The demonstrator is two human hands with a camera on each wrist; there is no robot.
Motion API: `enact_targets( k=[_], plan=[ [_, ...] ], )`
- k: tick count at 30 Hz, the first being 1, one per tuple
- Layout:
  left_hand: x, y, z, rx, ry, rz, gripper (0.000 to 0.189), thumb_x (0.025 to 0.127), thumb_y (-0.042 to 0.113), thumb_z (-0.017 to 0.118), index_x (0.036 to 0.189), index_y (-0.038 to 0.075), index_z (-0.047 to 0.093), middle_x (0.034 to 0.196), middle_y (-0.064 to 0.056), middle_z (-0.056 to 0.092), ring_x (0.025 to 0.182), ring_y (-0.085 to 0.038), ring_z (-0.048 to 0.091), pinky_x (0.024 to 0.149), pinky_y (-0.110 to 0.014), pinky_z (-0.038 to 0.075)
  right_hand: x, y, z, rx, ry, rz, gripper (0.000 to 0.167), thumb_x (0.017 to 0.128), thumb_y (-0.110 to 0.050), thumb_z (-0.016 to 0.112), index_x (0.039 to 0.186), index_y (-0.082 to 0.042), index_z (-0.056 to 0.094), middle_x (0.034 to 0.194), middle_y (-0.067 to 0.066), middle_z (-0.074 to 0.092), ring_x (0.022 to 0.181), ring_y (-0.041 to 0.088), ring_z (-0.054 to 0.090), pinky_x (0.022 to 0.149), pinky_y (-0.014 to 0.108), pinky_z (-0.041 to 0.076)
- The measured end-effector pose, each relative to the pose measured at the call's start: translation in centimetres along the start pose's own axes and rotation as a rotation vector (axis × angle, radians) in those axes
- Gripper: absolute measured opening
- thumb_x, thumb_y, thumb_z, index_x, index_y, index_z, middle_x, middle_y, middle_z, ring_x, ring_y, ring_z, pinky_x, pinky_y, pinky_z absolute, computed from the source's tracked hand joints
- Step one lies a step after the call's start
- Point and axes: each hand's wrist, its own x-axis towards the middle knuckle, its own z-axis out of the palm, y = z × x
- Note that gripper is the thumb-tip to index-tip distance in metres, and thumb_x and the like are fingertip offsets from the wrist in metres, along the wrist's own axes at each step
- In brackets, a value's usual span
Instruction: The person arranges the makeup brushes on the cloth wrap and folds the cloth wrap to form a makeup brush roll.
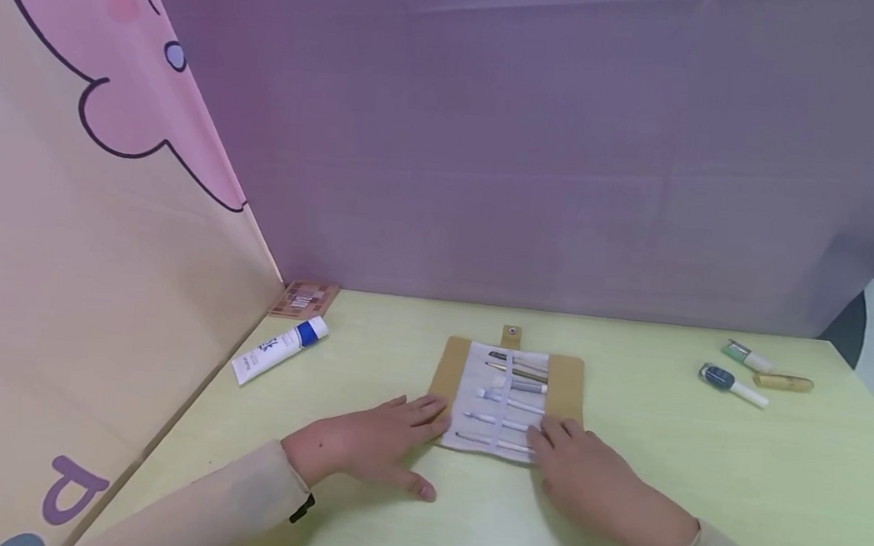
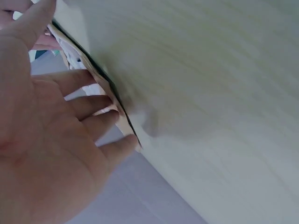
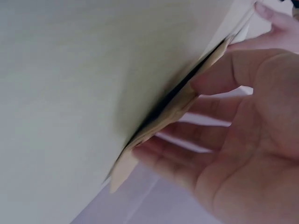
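A tan pouch [image 1: 566, 381] lies unfolded on the table, its pale lining [image 1: 474, 400] facing up. Several slim pens and brushes [image 1: 515, 397] lie side by side across the lining under a pale band [image 1: 505, 394]. My left hand [image 1: 382, 441] rests its straight fingers on the pouch's left flap, thumb spread out over the table. On the other side, my right hand [image 1: 593, 479] touches the near right corner with its fingertips. In the right wrist view, the fingers [image 3: 201, 135] lie along the pouch's edge, slightly bent.
A snap tab [image 1: 512, 336] sticks out at the pouch's far edge. To the left are a white and blue tube [image 1: 274, 353] and a checked palette [image 1: 304, 299]. At right lie a dark bottle [image 1: 718, 377], a green bottle [image 1: 737, 351] and a tan stick [image 1: 783, 383]. A purple curtain [image 1: 535, 145] hangs behind.
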Motion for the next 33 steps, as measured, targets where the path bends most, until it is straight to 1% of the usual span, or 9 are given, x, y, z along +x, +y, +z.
enact_targets(
  k=[4, 8, 11, 16, 19, 24, 26, 30, 33],
  plan=[
    [-0.2, 0.1, -0.1, -0.031, -0.018, 0.062, 0.099, 0.098, 0.068, 0.063, 0.171, 0.016, 0.023, 0.183, -0.004, 0.004, 0.171, -0.025, 0.005, 0.138, -0.052, 0.016, -0.5, 1.2, 0.0, 0.013, 0.031, -0.045, 0.054, 0.091, -0.012, 0.079, 0.141, -0.001, 0.062, 0.144, 0.02, 0.063, 0.128, 0.04, 0.063, 0.107, 0.052, 0.057],
    [-0.2, -0.2, 0.0, -0.036, -0.02, 0.085, 0.089, 0.102, 0.064, 0.06, 0.171, 0.019, 0.027, 0.183, -0.001, 0.005, 0.171, -0.023, 0.005, 0.137, -0.057, 0.018, -0.7, 1.8, -0.2, -0.01, 0.055, -0.085, 0.054, 0.09, -0.013, 0.079, 0.141, -0.003, 0.064, 0.142, 0.017, 0.065, 0.126, 0.036, 0.066, 0.103, 0.05, 0.06],
    [-0.2, -0.3, 0.2, -0.011, -0.003, 0.087, 0.077, 0.107, 0.057, 0.056, 0.17, 0.022, 0.029, 0.183, 0.001, 0.008, 0.171, -0.021, 0.01, 0.135, -0.061, 0.021, -0.8, 2.3, -0.2, -0.036, 0.065, -0.114, 0.054, 0.09, -0.015, 0.079, 0.141, -0.006, 0.064, 0.139, 0.015, 0.066, 0.122, 0.034, 0.068, 0.097, 0.048, 0.062],
    [-0.2, -0.1, 0.3, 0.02, 0.03, 0.094, 0.06, 0.113, 0.038, 0.051, 0.169, 0.022, 0.033, 0.182, 0.001, 0.013, 0.17, -0.023, 0.017, 0.133, -0.061, 0.027, -0.9, 2.9, 0.0, -0.069, 0.109, -0.156, 0.052, 0.088, -0.012, 0.08, 0.137, -0.009, 0.067, 0.134, 0.012, 0.069, 0.117, 0.032, 0.07, 0.088, 0.044, 0.065],
    [-0.2, 0.0, 0.4, 0.044, 0.05, 0.099, 0.057, 0.114, 0.03, 0.052, 0.168, 0.021, 0.036, 0.181, -0.001, 0.018, 0.169, -0.024, 0.022, 0.132, -0.061, 0.03, -1.1, 3.1, 0.2, -0.077, 0.124, -0.179, 0.051, 0.088, -0.009, 0.08, 0.137, -0.008, 0.068, 0.136, 0.015, 0.07, 0.118, 0.034, 0.071, 0.089, 0.045, 0.065],
    [0.0, 0.1, 0.5, 0.097, 0.096, 0.119, 0.054, 0.114, 0.025, 0.052, 0.166, 0.02, 0.039, 0.18, -0.002, 0.025, 0.167, -0.024, 0.028, 0.129, -0.061, 0.036, -1.3, 3.4, 0.4, -0.073, 0.107, -0.169, 0.054, 0.089, -0.008, 0.08, 0.141, -0.006, 0.066, 0.142, 0.017, 0.069, 0.124, 0.036, 0.07, 0.094, 0.046, 0.064],
    [0.1, 0.0, 0.5, 0.103, 0.109, 0.121, 0.053, 0.114, 0.025, 0.052, 0.166, 0.021, 0.04, 0.179, -0.002, 0.027, 0.166, -0.023, 0.03, 0.128, -0.06, 0.037, -1.3, 3.6, 0.4, -0.065, 0.118, -0.17, 0.054, 0.089, -0.006, 0.081, 0.141, -0.005, 0.066, 0.141, 0.017, 0.07, 0.124, 0.036, 0.071, 0.095, 0.046, 0.064],
    [0.0, -0.2, 0.4, 0.105, 0.109, 0.127, 0.05, 0.115, 0.023, 0.05, 0.164, 0.02, 0.044, 0.177, -0.001, 0.031, 0.165, -0.023, 0.033, 0.128, -0.059, 0.038, -1.3, 3.9, 0.2, -0.018, 0.164, -0.189, 0.049, 0.088, 0.0, 0.079, 0.135, -0.005, 0.069, 0.131, 0.016, 0.075, 0.117, 0.033, 0.075, 0.094, 0.044, 0.064],
    [-0.1, -0.3, 0.1, 0.067, 0.114, 0.124, 0.046, 0.115, 0.022, 0.049, 0.161, 0.019, 0.05, 0.173, 0.0, 0.041, 0.161, -0.021, 0.04, 0.129, -0.054, 0.039, -1.6, 4.1, -0.1, 0.045, 0.172, -0.177, 0.044, 0.091, 0.001, 0.076, 0.134, -0.006, 0.07, 0.123, 0.013, 0.079, 0.111, 0.031, 0.078, 0.091, 0.043, 0.065]
  ],
)
